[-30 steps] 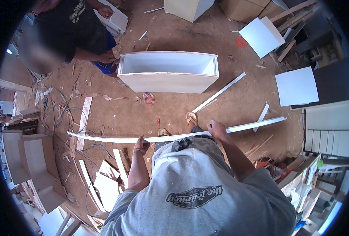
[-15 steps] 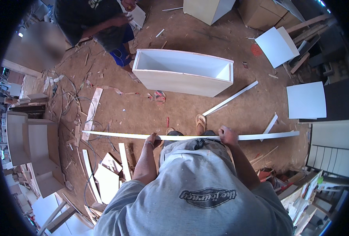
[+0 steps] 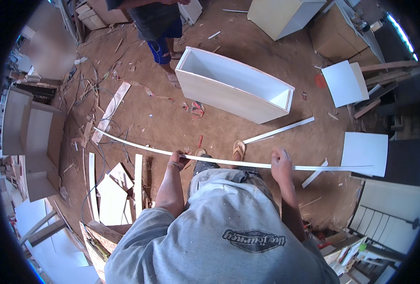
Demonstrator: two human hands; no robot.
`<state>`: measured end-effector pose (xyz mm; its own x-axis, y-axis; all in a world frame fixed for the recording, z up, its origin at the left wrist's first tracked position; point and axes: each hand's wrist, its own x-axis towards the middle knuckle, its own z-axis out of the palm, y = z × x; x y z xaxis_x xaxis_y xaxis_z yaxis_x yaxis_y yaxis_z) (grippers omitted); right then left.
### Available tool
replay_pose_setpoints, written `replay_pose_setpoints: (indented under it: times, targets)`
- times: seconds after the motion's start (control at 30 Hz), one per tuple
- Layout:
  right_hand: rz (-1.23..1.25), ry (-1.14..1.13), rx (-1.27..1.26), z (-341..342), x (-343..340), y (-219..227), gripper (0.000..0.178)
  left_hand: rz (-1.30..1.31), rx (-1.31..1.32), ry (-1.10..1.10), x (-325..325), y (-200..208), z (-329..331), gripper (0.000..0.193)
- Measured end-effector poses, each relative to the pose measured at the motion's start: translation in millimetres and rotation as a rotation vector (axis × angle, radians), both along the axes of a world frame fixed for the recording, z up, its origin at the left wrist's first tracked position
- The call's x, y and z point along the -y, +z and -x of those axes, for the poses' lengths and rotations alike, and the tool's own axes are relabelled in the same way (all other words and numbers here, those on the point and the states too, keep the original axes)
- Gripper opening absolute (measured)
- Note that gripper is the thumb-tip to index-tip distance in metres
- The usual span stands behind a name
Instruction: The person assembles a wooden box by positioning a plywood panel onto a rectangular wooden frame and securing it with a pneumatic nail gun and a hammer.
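A long, thin white strip (image 3: 224, 162) stretches across in front of my waist, its left end farther from me than its right. My left hand (image 3: 175, 160) is closed around it left of the middle. Farther right, my right hand (image 3: 281, 165) grips the strip with bent fingers, the thumb side turned up. Beyond my sandaled feet stands a long open-topped box (image 3: 229, 97), pale outside and white inside. Another white strip (image 3: 281, 129) lies on the ground between my right foot and the box's right end.
A co-worker in blue shorts (image 3: 161, 49) stands behind the box's left end. White board offcuts (image 3: 113, 199) and a cable (image 3: 101, 165) lie at my left. White panels (image 3: 365, 151) are at the right. A plank (image 3: 111, 111) lies on the dirt floor (image 3: 158, 125).
The held strip has gone from nearly level to slanting, its left end farther from me and its right end a little nearer. The whole view has turned; the co-worker appears farther right.
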<state>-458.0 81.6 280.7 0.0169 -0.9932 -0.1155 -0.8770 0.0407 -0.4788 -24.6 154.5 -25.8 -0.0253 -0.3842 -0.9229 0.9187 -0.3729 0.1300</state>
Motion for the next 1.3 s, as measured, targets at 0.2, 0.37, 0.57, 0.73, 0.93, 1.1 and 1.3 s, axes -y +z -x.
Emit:
replay_pose_setpoints:
  times: [0.2,0.37,0.57,0.73,0.93,1.1,1.3]
  targets:
    - [-0.816,0.19,1.49,-5.0,15.4,134.1,0.037,0.049,-0.084,0.155,5.0,-1.0,5.7,0.025]
    - [-0.459,-0.138,0.748,17.8,49.1,74.1,0.043,0.071,-0.113,0.172,6.9,9.6,24.9,0.025]
    - [-0.358,0.216,0.135,-44.5,12.1,3.7,0.045,0.145,-0.121,0.259,2.8,28.8,36.4,0.02]
    - [-0.54,0.424,-0.325,-51.2,-26.9,-45.8,0.045,0.242,-0.146,0.456,-10.9,30.0,32.6,0.013]
    - [-0.356,0.535,-0.214,-1.5,-48.7,-78.4,0.049,0.195,0.099,0.626,25.7,101.0,68.0,0.009]
    - [-0.442,0.523,0.048,72.3,-29.1,-112.7,0.053,0.462,0.172,0.493,39.9,184.7,118.9,0.007]
    - [-0.11,0.513,0.208,103.2,43.8,-126.7,0.042,0.693,0.579,0.412,70.1,300.6,177.8,0.017]
